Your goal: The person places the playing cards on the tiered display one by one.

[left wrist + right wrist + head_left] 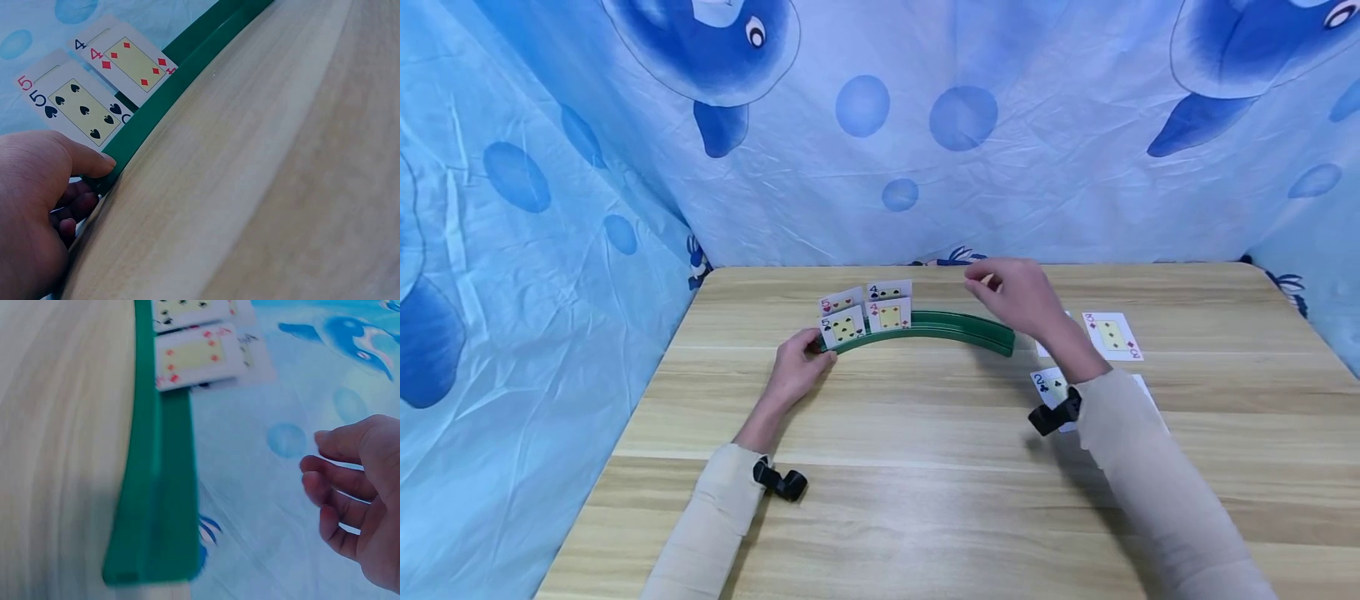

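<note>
A curved green card holder point(958, 327) lies on the wooden table with playing cards standing in its left half. In front stand the five of spades point(82, 110) and the four of diamonds point(134, 64). Behind them are a red five point(842, 302) and a black four point(889, 289), each partly covered. My left hand point(796, 367) pinches the holder's left end, thumb against its front wall. Raised beyond the holder's right end, my right hand point(1017, 293) holds nothing; its fingers are loosely bent and apart in the right wrist view.
On the table to the right lie the three of diamonds point(1111, 337) and a two of clubs point(1048, 385), with more cards partly hidden under my right forearm. A blue curtain point(880, 225) with whale prints hangs behind the table and along its left side.
</note>
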`<state>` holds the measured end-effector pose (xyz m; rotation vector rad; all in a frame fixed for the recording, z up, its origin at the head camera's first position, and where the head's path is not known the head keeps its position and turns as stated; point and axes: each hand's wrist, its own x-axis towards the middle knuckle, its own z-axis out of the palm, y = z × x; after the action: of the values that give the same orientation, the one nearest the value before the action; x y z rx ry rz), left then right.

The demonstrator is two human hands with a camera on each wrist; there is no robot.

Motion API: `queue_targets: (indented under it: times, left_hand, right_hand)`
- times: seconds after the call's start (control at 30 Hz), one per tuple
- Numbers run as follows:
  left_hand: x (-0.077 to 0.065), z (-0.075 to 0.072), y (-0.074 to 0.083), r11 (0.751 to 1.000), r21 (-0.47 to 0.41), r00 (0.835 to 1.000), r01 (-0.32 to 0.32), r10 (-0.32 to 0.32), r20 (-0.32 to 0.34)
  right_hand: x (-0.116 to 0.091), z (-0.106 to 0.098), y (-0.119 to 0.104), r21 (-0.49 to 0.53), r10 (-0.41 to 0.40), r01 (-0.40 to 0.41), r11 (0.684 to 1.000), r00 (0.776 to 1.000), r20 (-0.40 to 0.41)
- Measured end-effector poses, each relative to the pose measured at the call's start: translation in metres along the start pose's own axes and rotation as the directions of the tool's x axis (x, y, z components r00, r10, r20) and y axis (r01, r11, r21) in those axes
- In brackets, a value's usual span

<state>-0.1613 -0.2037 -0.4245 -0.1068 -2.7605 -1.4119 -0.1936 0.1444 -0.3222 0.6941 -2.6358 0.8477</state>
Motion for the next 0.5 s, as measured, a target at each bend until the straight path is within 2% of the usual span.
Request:
queue_targets:
  times: [0.2,0.3,0.5]
  left_hand:
    - [0.000,-0.001,-0.001,1.000,0.006,1.000,-0.008,0.008,-0.003]
    - [0.000,-0.001,-0.001,1.000,0.008,1.000,-0.007,0.007,-0.004]
    - [0.000,-0.001,-0.001,1.000,0.004,1.000,0.007,-0.007,0.009]
  right_hand:
    - [-0.020,-0.029,0.025,-0.031,0.141,-0.141,0.990,0.990,0.007]
    - [-0.029,-0.042,0.036,-0.034,0.187,-0.187,0.982,0.982,0.007]
    - [-0.044,-0.063,0.061,-0.069,0.271,-0.266,0.961,0.960,0.074]
